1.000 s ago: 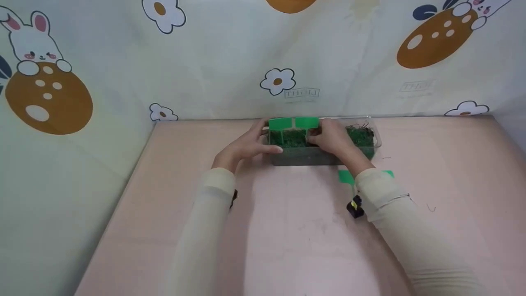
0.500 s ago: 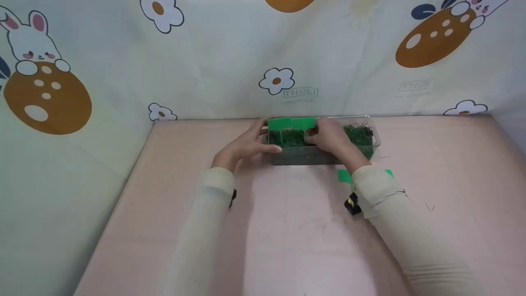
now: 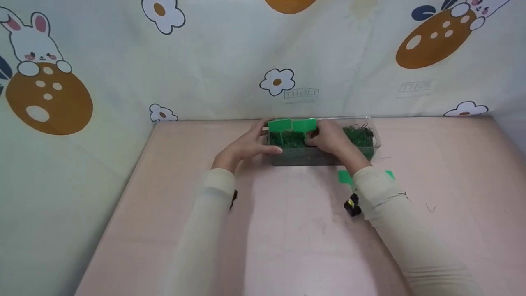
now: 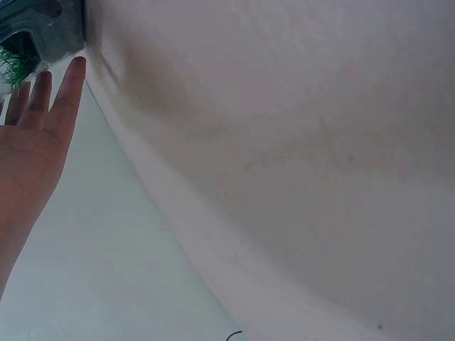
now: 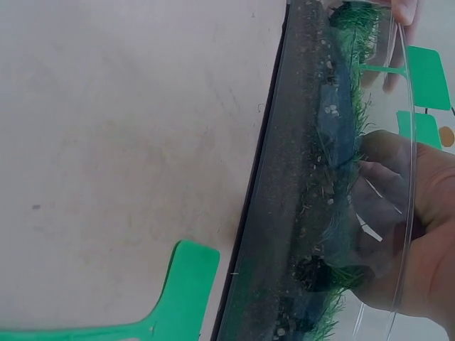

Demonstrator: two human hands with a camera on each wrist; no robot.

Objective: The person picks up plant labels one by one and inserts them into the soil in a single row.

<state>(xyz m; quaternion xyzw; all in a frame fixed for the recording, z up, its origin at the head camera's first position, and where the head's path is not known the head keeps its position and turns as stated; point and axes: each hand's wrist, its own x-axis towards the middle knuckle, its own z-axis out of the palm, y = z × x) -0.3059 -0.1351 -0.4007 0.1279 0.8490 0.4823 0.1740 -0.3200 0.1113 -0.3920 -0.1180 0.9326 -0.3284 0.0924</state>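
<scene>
A clear plastic tub [image 3: 302, 157] with dark soil and green grass [image 3: 289, 140] stands against the back wall. At its left end my left hand [image 3: 243, 146] rests, thumb along the front wall; in the left wrist view its straight fingers [image 4: 67, 96] reach the tub's side. My right hand [image 3: 333, 137] reaches over the front rim and pinches the stem of a green plant label [image 3: 304, 125] low at the grass. Another green plant label [image 3: 279, 125] stands upright in the grass just to its left. My fingers hide the pinched stem's lower end.
On the pink tabletop [image 3: 287, 246] a green plant label [image 3: 346, 177] lies in front of the tub, and the corner of another label [image 3: 389, 175] shows behind my right sleeve [image 3: 394, 209]. More grass [image 3: 359, 137] fills the tub's right end. The patterned wall [image 3: 213, 74] rises behind.
The pinched plant label has shifted slightly left with my right hand, so the gap between the two upright labels has almost closed. My left hand has stayed on the tub's left end.
</scene>
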